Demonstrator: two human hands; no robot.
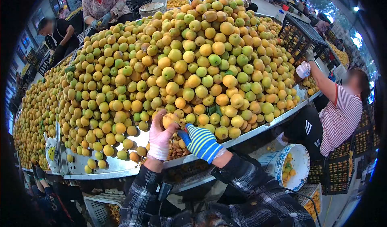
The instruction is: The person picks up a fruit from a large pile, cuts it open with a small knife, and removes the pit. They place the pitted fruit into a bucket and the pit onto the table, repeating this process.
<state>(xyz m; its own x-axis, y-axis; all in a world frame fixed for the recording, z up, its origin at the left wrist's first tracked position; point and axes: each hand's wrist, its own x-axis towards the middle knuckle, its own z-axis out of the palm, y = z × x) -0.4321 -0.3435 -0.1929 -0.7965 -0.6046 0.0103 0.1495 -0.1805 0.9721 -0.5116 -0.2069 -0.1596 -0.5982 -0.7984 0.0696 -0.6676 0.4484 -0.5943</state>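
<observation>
My left hand (159,135), in a pink and white glove, is closed around a yellow-orange apricot (171,120) at the front edge of the heap. Close beside it, my right hand (202,141) wears a blue and yellow striped glove. Its fingers are closed on a small, thin tool with a bit of red, probably a knife, whose tip points at the fruit. Most of that tool is hidden by the glove. Under both hands lie brownish fruit pieces or pits (177,148). Behind them rises a large pile of yellow, orange and green apricots (193,66).
A metal table (100,171) with a raised rim bears the heap. At right stand a white and blue bucket (296,154) with fruit inside and a black crate (302,35). Co-workers sit around the table, one in a striped shirt (340,114). A grey crate (96,211) is below left.
</observation>
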